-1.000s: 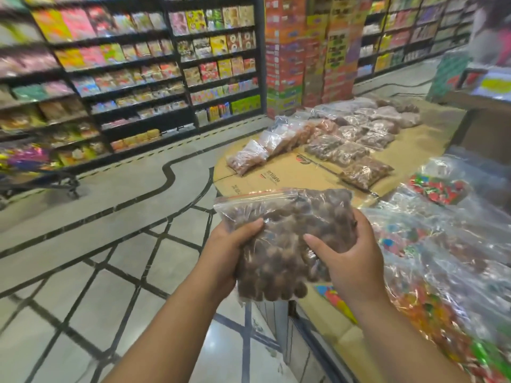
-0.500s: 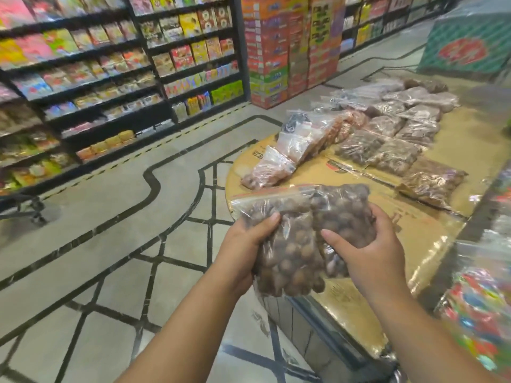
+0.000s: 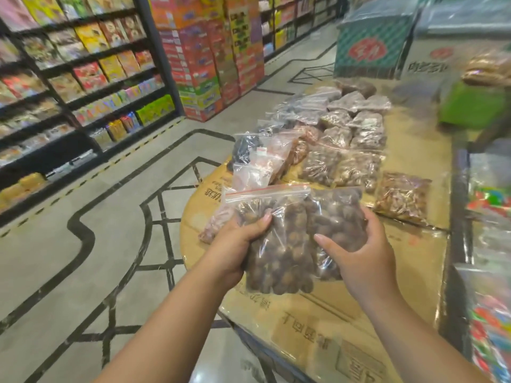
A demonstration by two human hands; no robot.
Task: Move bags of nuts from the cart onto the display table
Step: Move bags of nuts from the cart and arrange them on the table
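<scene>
Gripping a clear zip-top bag of nuts (image 3: 287,233) from both sides, the left hand (image 3: 235,244) and right hand (image 3: 362,255) are curling fingers and thumbs around it, holding it over the near part of the cardboard-covered display table (image 3: 318,327). Beyond it, other filled bags (image 3: 345,139) are lying in rows on the table. Stocked shelves (image 3: 83,78) are standing across the aisle.
</scene>
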